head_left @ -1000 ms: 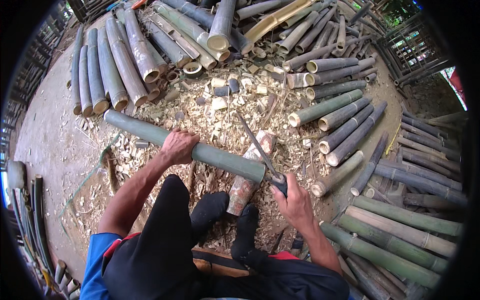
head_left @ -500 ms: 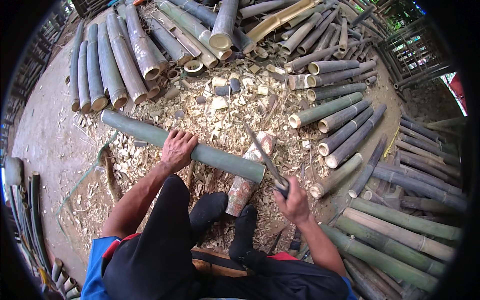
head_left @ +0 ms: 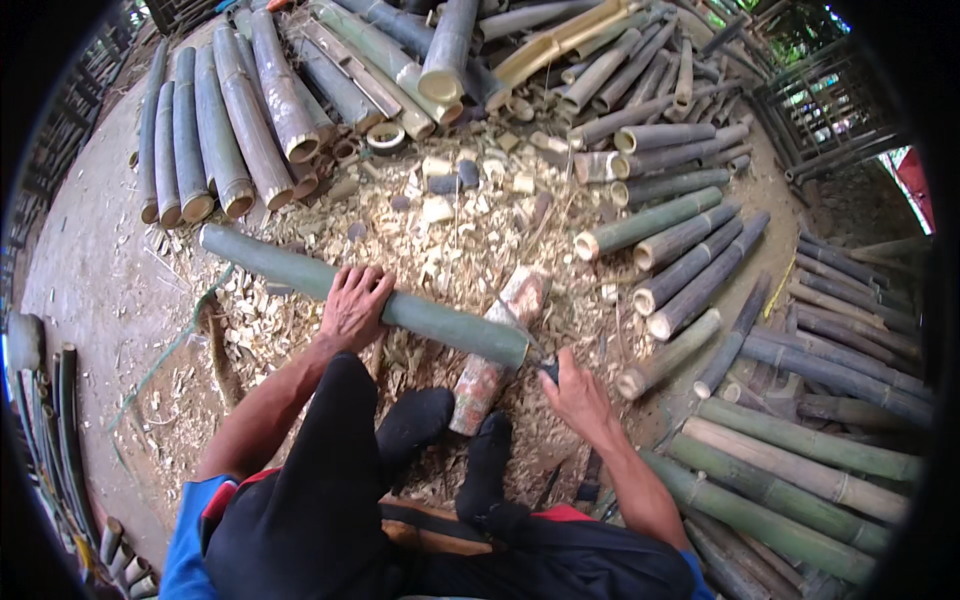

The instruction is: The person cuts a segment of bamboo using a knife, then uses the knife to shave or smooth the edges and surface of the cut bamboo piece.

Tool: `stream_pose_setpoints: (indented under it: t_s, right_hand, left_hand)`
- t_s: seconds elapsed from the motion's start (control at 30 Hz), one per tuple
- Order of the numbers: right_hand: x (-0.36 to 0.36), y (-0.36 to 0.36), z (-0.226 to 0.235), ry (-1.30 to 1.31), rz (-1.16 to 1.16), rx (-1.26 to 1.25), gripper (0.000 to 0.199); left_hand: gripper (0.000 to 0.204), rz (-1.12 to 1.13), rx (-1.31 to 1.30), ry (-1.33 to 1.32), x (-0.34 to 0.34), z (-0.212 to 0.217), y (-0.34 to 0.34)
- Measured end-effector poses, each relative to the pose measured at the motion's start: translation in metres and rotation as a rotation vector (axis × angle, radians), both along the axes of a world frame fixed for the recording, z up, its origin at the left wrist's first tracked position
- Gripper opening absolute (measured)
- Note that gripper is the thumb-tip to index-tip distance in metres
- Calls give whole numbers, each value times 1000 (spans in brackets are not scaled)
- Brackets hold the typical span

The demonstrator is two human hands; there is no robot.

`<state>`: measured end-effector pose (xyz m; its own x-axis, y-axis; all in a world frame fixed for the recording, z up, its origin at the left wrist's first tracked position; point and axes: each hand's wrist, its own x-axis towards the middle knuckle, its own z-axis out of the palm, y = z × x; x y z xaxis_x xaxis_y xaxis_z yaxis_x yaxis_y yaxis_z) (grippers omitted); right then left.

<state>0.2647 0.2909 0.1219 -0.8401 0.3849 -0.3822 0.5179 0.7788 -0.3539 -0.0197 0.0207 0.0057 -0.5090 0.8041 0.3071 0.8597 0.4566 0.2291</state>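
Note:
A green bamboo pole lies slanted across the middle, its right end resting on a short, reddish, worn log. My left hand is wrapped over the pole near its middle. In my right hand is the dark handle of a machete, close by the pole's right end. The blade slants up and left at that end, thin and partly lost against the chips; whether it touches the bamboo I cannot tell. My feet in black socks are on either side of the log's near end.
Wood chips cover the ground around the pole. Cut bamboo lies in rows at the far left, with more poles at the right. Green lengths are stacked near my right arm. Bundled strips stand at the left edge.
My right hand has brought the machete down and slightly left, so its blade is now lower at the pole's right end. My left hand and the pole stay nearly still.

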Motion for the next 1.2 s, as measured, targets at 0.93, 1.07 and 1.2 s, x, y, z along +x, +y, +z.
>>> stream_pose_setpoints:
  t_s: [0.93,1.07,1.2]
  right_hand:
    - [-34,-29,68,100,68,23,31]
    - [-22,-35,63,319,71,-82,33]
    - [-16,0,15,-62,29,76,32]
  left_hand:
    - [37,-172,-379,-230,-26,22,8]
    - [35,-166,-343,-201,-19,20,5]
    - [36,-145,-289,-145,-13,14,3]
